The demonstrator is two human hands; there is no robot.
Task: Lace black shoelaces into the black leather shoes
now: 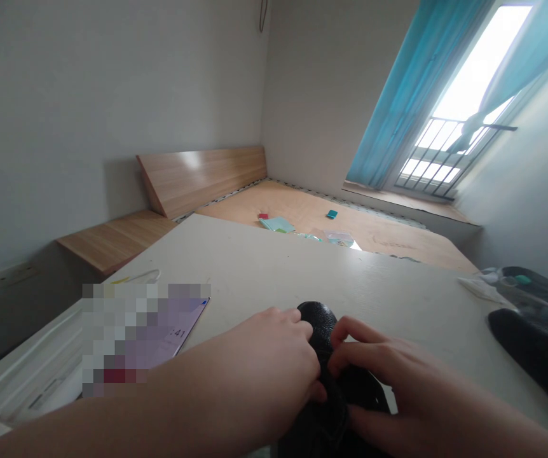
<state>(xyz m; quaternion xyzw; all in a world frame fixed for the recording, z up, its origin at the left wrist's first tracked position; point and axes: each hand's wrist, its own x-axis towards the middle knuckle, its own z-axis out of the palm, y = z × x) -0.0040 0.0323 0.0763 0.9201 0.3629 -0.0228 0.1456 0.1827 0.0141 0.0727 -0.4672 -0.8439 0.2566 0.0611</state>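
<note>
A black leather shoe (319, 318) stands on the white table in front of me, its rounded toe pointing away. My left hand (283, 356) is closed on the shoe's left side, with the fingers curled over its upper. From the right, my right hand (374, 356) grips the shoe, its index finger bent against the upper and its thumb lower down near the opening. Both hands and the bottom edge of the view hide much of the shoe's rear part.
On the white table (236, 267), a lit phone screen (178, 337) and a clear plastic tray (30, 375) lie at left. A dark object (531, 343) and a clear bag (541, 292) are at right. Beyond stands a bed (374, 235) with small items on it.
</note>
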